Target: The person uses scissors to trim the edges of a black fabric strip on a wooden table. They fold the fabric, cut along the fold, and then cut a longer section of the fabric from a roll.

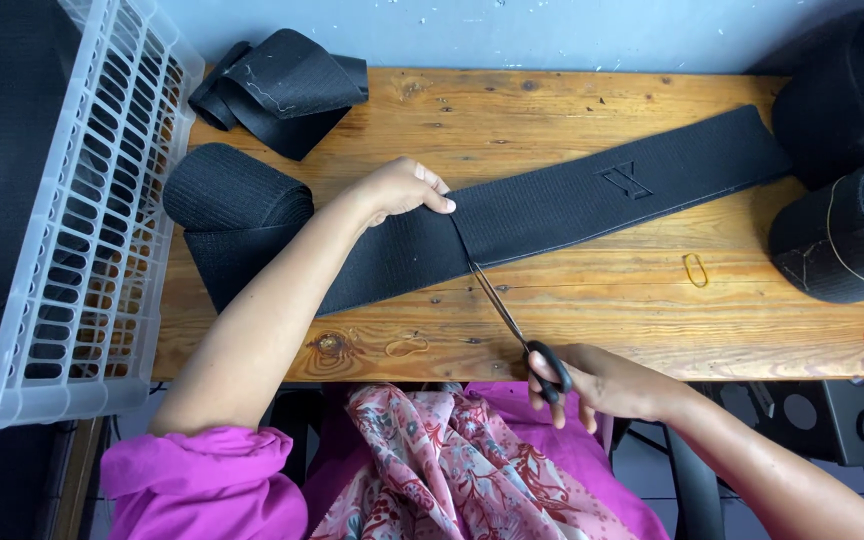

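A wide black elastic band point(592, 195) lies diagonally across the wooden table point(572, 310). My left hand point(404, 188) presses down on the band near its upper edge, fingers flat. My right hand point(592, 382) grips black-handled scissors point(512, 325) at the table's front edge. The blades reach into the band just right of my left fingertips, partway through its width. The cut-off side runs left to a rolled end point(232, 190).
A white plastic basket point(102, 200) stands at the left edge. Folded black elastic point(287, 85) lies at the back. Two large black rolls point(847, 235) sit at the right. Rubber bands point(692, 268) lie on the wood.
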